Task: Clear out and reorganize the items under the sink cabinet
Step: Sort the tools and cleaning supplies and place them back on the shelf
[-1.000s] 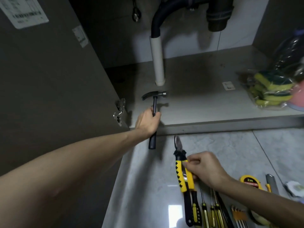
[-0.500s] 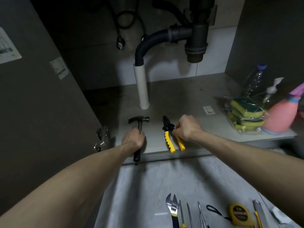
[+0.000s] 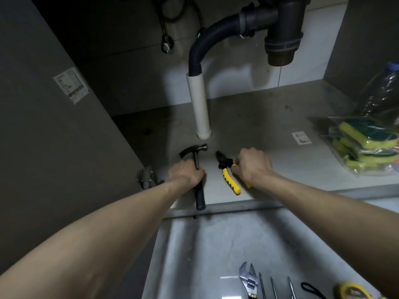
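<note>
Fingers of left hand (image 3: pixel 185 172) grip hammer (image 3: pixel 195 156); right hand (image 3: pixel 252 167) fingers pinch pliers (image 3: pixel 227 172).

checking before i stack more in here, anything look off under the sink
Only the hammer: its handle end sticks out past the cabinet floor front edge. The pliers lie fully on it.
</note>
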`<state>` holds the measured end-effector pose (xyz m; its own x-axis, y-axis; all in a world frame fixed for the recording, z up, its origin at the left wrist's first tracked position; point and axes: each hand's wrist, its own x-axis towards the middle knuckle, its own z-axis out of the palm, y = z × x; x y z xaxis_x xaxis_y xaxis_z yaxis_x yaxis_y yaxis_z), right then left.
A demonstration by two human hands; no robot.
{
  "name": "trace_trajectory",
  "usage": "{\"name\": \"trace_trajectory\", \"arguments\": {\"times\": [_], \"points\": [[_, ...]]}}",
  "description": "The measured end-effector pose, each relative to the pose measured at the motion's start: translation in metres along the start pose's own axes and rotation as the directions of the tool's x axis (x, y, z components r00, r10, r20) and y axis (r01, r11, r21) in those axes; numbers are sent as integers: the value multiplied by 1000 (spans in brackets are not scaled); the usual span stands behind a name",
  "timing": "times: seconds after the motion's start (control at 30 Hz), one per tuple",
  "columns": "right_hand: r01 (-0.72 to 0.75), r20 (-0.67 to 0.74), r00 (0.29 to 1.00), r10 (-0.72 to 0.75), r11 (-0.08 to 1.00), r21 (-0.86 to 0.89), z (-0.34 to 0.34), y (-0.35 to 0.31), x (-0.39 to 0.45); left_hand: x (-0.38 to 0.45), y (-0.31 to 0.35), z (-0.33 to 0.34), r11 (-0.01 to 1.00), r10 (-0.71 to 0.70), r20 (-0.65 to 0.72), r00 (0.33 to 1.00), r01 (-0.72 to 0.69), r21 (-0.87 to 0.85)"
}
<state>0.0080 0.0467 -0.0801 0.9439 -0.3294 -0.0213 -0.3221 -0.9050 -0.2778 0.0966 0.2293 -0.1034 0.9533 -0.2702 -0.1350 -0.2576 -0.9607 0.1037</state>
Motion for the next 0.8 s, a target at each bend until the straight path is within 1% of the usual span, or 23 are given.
{"name": "trace_trajectory", "arguments": {"times": [0.07,0.13,0.2,0.27,0.37,0.43,0.6,0.7,0.8], "points": [[-36,-16,999,36,999,20,6,4,-8,-3,-4,-1,997,24,10,1000,-25,70],[-50,-23,998,52,995,88,12,6,-18,-7,-8,2,995,42,2,999,-42,87],[-30,-47,998,37,989,148,19,5,-29,-12,-9,7,994,60,-30,998,-57,89],[-6,-47,999,13,989,145,26,2,-43,-13,-9,10,993,68,-68,995,-62,96],[57,-51,997,-55,997,44,36,2,-62,-10,-14,10,998,-6,-97,995,12,55],[68,-57,996,-68,998,3,41,2,-66,-4,-19,7,997,-75,-101,992,77,15],[-4,-37,999,8,992,122,41,-6,-64,8,-22,3,989,-145,-94,985,141,-43],[-42,-23,999,46,988,149,42,-13,-62,11,-21,1,984,-173,-89,981,169,-50],[-42,-31,998,47,989,145,45,-19,-60,11,-22,4,981,-182,-84,980,175,-80]]}}
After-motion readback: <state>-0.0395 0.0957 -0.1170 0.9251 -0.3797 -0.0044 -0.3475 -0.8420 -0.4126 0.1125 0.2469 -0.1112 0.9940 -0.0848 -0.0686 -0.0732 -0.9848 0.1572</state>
